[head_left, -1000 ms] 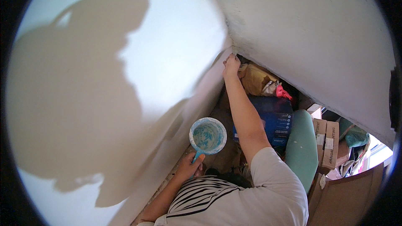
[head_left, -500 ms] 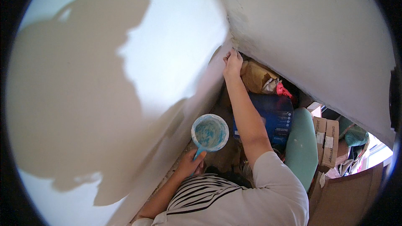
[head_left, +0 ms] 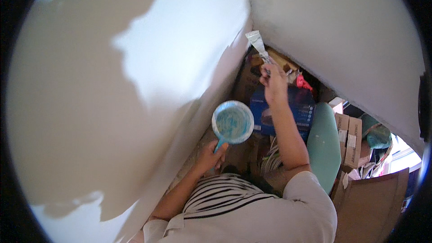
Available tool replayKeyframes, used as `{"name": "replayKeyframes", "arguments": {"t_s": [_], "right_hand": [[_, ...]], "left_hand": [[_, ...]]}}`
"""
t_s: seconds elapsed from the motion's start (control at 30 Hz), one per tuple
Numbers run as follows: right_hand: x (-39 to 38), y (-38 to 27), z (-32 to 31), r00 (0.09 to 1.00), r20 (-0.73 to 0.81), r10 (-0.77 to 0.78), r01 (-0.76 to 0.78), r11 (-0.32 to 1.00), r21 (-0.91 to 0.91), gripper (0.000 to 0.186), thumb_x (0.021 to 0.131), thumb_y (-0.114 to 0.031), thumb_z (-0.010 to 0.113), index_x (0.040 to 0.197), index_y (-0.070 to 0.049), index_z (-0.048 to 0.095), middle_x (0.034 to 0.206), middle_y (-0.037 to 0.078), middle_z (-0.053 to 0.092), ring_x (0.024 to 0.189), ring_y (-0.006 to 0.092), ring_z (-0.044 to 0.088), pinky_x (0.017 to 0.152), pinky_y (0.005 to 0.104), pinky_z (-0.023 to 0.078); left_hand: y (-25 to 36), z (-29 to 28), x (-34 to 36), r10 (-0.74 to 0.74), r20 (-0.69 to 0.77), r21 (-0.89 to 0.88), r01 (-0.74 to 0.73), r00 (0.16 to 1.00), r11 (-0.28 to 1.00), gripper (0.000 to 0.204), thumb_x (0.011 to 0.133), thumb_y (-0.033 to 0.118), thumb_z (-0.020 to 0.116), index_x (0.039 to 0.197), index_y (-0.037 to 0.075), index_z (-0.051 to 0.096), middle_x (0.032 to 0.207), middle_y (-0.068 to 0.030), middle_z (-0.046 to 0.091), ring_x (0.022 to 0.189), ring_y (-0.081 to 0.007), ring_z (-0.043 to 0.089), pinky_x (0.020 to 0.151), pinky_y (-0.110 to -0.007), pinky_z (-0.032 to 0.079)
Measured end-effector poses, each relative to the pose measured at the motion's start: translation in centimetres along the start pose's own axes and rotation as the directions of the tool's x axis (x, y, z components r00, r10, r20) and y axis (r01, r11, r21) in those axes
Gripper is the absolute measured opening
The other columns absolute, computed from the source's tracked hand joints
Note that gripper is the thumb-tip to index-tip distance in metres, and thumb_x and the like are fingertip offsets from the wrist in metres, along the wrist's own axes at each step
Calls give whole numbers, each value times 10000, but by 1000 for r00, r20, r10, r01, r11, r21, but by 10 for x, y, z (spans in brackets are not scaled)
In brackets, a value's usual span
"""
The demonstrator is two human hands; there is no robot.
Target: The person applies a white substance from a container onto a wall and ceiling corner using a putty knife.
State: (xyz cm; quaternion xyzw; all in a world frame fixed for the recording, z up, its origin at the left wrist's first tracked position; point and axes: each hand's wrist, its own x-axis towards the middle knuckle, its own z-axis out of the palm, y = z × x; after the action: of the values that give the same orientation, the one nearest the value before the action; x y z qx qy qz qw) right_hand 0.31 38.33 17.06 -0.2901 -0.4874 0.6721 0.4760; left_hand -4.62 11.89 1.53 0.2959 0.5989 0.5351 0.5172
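Note:
My right hand (head_left: 274,80) is raised and grips the handle of a paintbrush (head_left: 257,44), whose pale bristles stand up near the corner where two walls meet. Lower down, my left hand (head_left: 210,156) holds the blue handle of a round blue cup (head_left: 232,122) smeared inside with pale paint. The cup sits close to the left wall (head_left: 135,108), which is partly beige and partly white. My striped and grey sleeves fill the lower middle.
A right-hand white wall (head_left: 342,31) slopes away. Below the corner lie a blue box (head_left: 292,108), a brown bag with something red, a teal chair (head_left: 325,146), and several cardboard boxes (head_left: 351,139) at the right.
My right hand has drawn back from the wall corner and the brush now shows upright above it. The cup and left hand stayed about where they were.

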Motion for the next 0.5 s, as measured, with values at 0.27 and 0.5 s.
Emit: {"name": "replayKeyframes", "arguments": {"t_s": [0.27, 0.5], "right_hand": [[-154, -80, -72, 968, 205, -146, 248, 684, -686, 284, 901, -139, 626, 1157, -18, 645, 824, 35, 602, 676, 113, 538, 566, 239, 415], [-193, -68, -59, 871, 483, -89, 481, 350, -804, 256, 852, -107, 641, 1086, -3, 635, 848, 167, 612, 737, 334, 626, 663, 389, 515]], "left_hand": [[-7, -10, 10, 46, -9, -71, -47, 999, 996, 397, 982, 431, 509, 973, 36, 554, 653, -40, 575, 459, -103, 515, 424, -257, 408], [-2, -4, 17, 120, 14, -89, -118, 993, 989, 361, 986, 399, 518, 943, 42, 549, 626, -27, 545, 463, -93, 504, 412, -259, 406]]}}
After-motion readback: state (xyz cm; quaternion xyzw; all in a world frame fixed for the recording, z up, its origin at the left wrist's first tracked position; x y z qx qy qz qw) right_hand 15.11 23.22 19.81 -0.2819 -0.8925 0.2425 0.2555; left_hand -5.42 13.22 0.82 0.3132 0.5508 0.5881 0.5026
